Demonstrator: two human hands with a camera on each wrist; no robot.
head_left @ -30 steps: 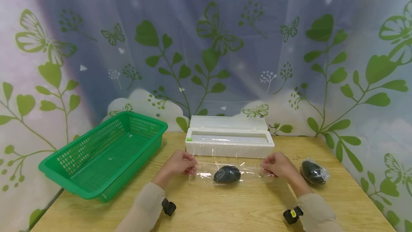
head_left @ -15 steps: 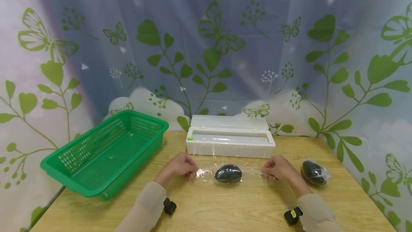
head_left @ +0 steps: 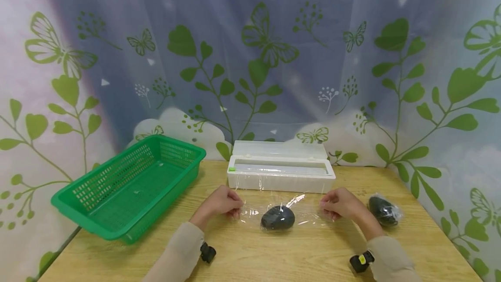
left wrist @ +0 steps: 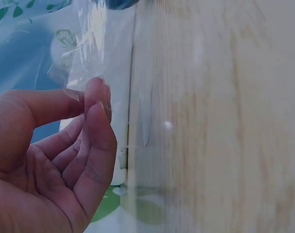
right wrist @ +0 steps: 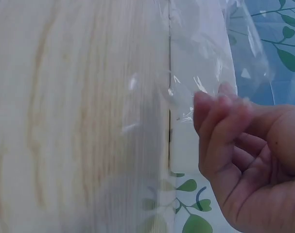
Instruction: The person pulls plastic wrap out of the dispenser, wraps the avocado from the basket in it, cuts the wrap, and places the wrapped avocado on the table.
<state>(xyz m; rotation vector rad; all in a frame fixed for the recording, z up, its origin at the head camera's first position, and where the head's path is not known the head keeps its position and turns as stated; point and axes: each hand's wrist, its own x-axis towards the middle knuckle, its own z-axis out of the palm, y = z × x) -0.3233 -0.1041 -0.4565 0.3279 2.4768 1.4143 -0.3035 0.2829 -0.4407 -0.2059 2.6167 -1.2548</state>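
Observation:
A dark, egg-shaped avocado (head_left: 279, 218) lies on the table behind or under a stretch of clear cling film (head_left: 250, 215). My left hand (head_left: 222, 202) pinches the film's left edge between thumb and fingers. On the other side, my right hand (head_left: 341, 204) pinches the right edge, so the film spans both hands. The left wrist view shows film (left wrist: 90, 36) rising from the fingertips of the left hand (left wrist: 64, 155). In the right wrist view, film (right wrist: 205, 53) runs up from the fingertips of the right hand (right wrist: 244, 160). Neither hand touches the avocado.
A white cling film dispenser (head_left: 282, 182) stands behind the hands, its lid (head_left: 278, 148) raised. To the right sits a second avocado (head_left: 383, 210) wrapped in film. The green basket (head_left: 129, 186) occupies the left of the wooden table (head_left: 250, 256), before a patterned curtain.
Between my hands the avocado has turned slightly and now appears a little lower. The film's folds and reflections have shifted. Both hands keep their pinch in nearly the same places.

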